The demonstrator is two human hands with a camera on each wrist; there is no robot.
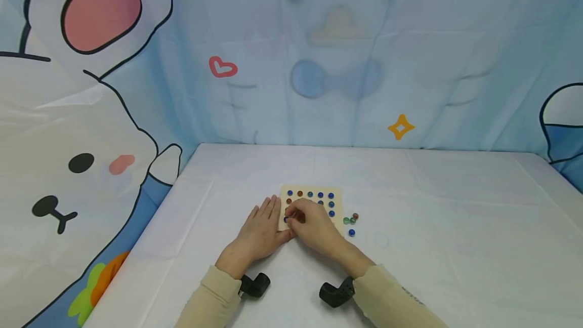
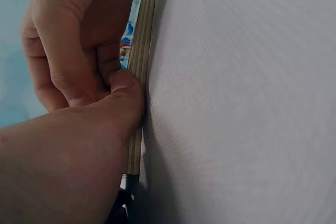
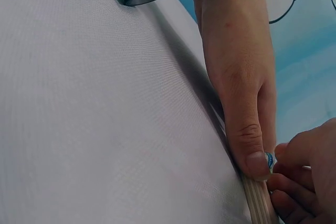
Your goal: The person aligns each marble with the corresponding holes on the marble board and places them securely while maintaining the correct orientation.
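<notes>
A pale wooden board (image 1: 338,222) lies on the table, with rows of blue, reddish-brown and green marbles set in it. My left hand (image 1: 260,233) rests flat at the board's left side, fingers extended, its thumb along the front edge. My right hand (image 1: 315,228) reaches over the board and pinches a blue marble (image 1: 286,219) at the front left, covering several positions behind it. In the right wrist view, a blue-green marble (image 3: 270,160) shows between the hands. The left wrist view shows the left thumb against the layered board edge (image 2: 140,56).
Right of the board lie loose marbles: a blue one (image 1: 351,233), two green ones (image 1: 346,220) and a reddish-brown one (image 1: 356,216). A white cloth (image 1: 446,227) covers the table. Behind it hangs a printed blue curtain (image 1: 437,80). Black wrist-camera mounts (image 1: 337,292) jut out under both wrists.
</notes>
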